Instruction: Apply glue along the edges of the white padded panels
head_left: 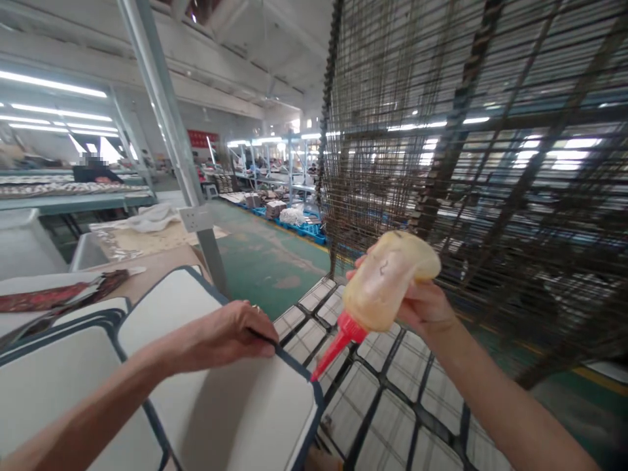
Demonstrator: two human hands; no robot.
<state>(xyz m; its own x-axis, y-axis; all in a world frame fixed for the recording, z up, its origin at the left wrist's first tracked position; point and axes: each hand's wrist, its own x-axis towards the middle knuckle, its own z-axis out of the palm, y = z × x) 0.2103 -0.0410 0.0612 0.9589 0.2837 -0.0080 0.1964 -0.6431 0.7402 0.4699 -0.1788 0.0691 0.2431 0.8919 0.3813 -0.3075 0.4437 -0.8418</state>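
Observation:
My left hand (235, 330) is closed on the dark blue edge of a white panel (245, 405) with rounded corners. In my right hand (426, 304) is a yellowish, translucent squeeze bottle (380, 281), tilted nozzle-down. Its red nozzle (333, 350) points at the panel's edge, with the tip at or just above the blue border near the corner; contact is hard to tell. More panels of the same kind (53, 386) lie overlapping at the left, and another white panel (167, 307) sits behind my left hand. My right fingers are partly hidden behind the bottle.
A wire mesh rack (383, 150) rises at the right, above a dark-framed grid with pale sheets (363, 392). A metal post (167, 111) stands left of centre. Red patterned fabric (53, 297) lies at the left. A person (95, 170) sits far off. Green floor (260, 261) runs beyond.

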